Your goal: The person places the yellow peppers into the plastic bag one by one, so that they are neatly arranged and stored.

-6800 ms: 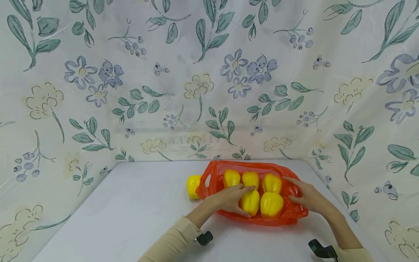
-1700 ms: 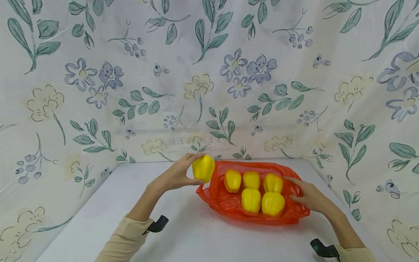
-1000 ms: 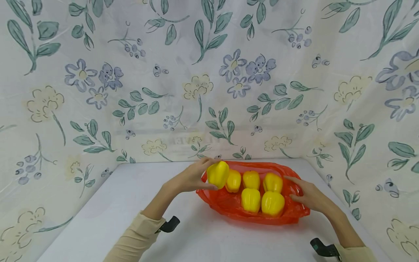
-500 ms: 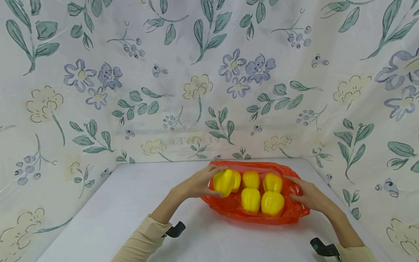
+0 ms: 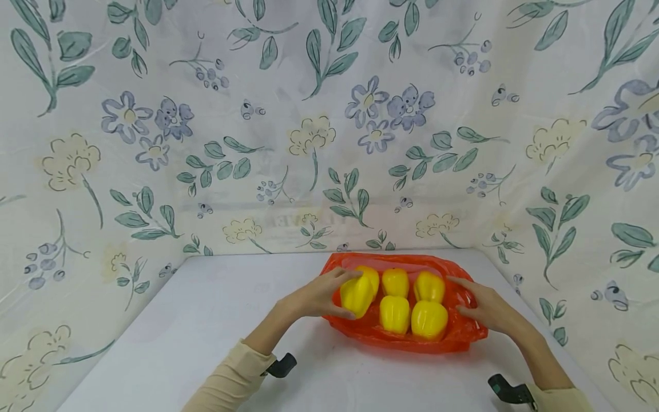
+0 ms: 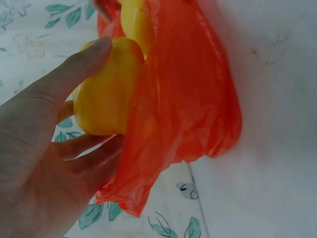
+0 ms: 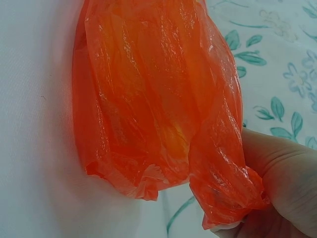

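Note:
My left hand (image 5: 320, 293) holds a yellow bell pepper (image 5: 357, 298) between thumb and fingers, over the left part of a red plastic bag (image 5: 401, 343). In the left wrist view the thumb lies along one side of that pepper (image 6: 109, 94), and the bag's film (image 6: 188, 94) hides its far side. Several more yellow peppers (image 5: 395, 315) sit in two rows in the spread bag; the held one overlaps the back left one. At the bag's right end my right hand (image 5: 488, 306) grips the edge, a bunched fold (image 7: 223, 193) showing between thumb and fingers in the right wrist view.
The bag lies on a white table (image 5: 231, 320) near its back right. A floral curtain (image 5: 278, 143) hangs behind and at both sides. A dark wrist camera (image 5: 280, 365) sits on the left sleeve, another camera (image 5: 509, 392) on the right.
The pepper standing left of the bag is now in my left hand. The hand has carried it right and down over the bag's left part. My right hand stays at the bag's right end.

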Available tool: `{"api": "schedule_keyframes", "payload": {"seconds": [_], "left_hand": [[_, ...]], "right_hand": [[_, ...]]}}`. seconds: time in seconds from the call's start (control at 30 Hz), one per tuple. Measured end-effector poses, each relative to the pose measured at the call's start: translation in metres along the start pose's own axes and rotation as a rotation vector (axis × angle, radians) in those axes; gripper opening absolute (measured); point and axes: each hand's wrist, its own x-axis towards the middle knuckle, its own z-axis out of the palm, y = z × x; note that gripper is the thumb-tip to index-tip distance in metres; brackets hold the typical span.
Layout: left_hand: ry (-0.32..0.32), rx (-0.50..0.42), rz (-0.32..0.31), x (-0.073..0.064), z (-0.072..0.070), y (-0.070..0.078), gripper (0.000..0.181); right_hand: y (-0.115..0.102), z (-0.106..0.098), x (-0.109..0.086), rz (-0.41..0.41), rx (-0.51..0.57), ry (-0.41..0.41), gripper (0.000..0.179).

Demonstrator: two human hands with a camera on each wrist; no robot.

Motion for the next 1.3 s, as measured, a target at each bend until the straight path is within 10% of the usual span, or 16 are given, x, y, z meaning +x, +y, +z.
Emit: {"api": "schedule_keyframes", "payload": {"seconds": [1.3], "left_hand": [[-0.093,0.021,-0.078,0.011,0.031,-0.001,0.083]], "right_hand": [[0.001,0.000,0.000,0.013,-0.004,0.003,0.064]]}}
